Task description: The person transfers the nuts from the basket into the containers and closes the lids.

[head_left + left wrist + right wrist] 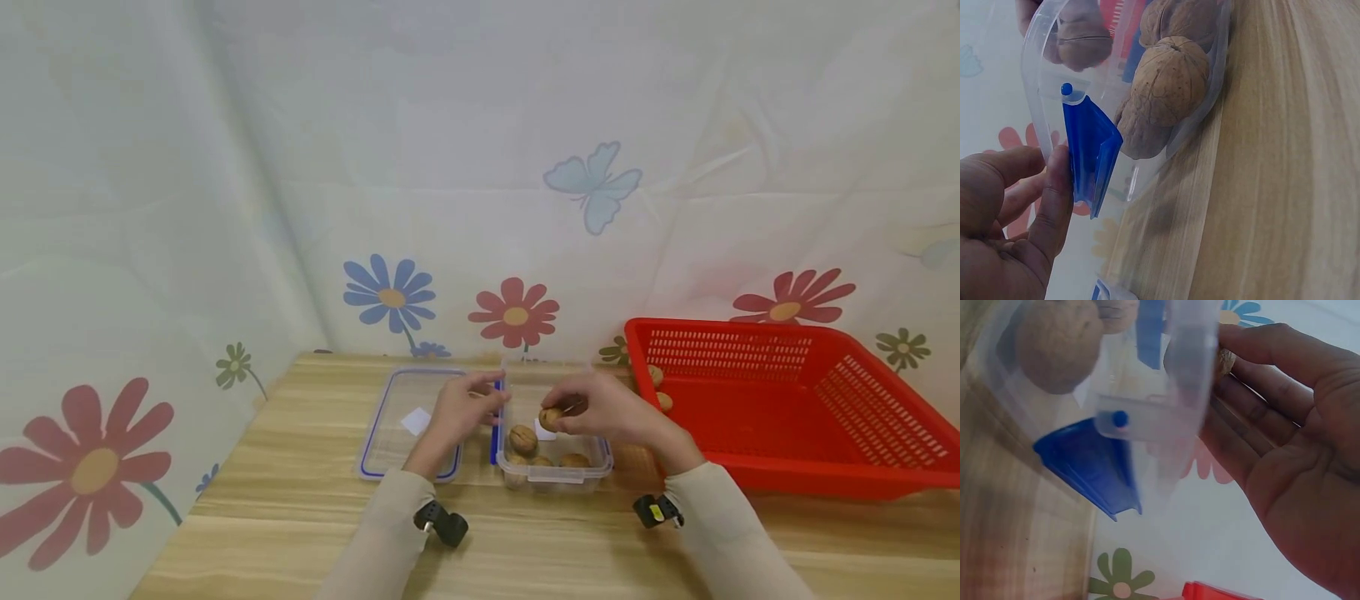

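Note:
A clear plastic food container (pixel 558 477) with blue side latches (pixel 1094 150) stands before me, several walnuts (pixel 523 438) inside. Over it, my right hand (pixel 600 408) pinches a walnut (pixel 551 417) between thumb and fingers; in the right wrist view the container wall partly hides this walnut. My left hand (pixel 462 410) is at the container's left side. Its fingers look loosely extended, their tips by the rim and left latch in the left wrist view. Left of the container lies a clear lid (pixel 390 454) with a blue seal.
A large red plastic basket (pixel 787 475) stands to the right, a couple of walnuts (pixel 663 402) by its left wall. White paper pieces show at the lid (pixel 415 421) and in the container. Behind the wooden table (pixel 277 500) hangs a flowered cloth (pixel 450 208).

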`<state>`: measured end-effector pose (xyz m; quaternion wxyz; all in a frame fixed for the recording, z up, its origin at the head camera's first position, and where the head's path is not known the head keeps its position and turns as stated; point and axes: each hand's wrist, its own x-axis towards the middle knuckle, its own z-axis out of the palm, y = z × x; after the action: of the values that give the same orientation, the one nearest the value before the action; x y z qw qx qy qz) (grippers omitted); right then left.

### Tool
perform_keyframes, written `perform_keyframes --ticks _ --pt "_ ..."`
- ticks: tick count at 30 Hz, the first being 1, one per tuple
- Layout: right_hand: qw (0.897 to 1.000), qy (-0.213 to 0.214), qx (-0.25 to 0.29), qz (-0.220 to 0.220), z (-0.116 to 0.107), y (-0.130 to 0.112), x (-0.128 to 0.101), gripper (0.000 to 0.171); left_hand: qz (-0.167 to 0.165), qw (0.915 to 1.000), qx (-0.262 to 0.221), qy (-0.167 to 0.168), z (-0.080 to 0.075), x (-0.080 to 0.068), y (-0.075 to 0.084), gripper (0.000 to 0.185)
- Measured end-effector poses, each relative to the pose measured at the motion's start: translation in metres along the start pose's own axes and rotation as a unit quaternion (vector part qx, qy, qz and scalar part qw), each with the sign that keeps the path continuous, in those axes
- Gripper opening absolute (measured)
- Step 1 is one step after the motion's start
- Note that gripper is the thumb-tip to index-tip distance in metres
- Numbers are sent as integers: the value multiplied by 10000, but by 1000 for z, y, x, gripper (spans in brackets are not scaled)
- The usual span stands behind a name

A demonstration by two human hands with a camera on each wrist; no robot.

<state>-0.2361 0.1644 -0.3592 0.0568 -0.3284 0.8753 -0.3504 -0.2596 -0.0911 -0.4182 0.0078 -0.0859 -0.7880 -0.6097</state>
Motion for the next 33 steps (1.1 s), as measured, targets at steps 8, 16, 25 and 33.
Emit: perform_keyframes --ticks 8,16,25,33 --pt "9995 -320 74 32 10 6 4 22 -9 10000 46 -25 0 0 0 41" --pt "9981 -547 -66 261 16 6 6 19 16 10000 66 -3 0 0 0 40" --pt "9976 -677 -133 4 21 7 7 19 32 10000 -37 14 0 -1 2 41" --pt "9972 -674 -315 4 24 9 8 16 -11 10000 20 4 0 -1 2 40"
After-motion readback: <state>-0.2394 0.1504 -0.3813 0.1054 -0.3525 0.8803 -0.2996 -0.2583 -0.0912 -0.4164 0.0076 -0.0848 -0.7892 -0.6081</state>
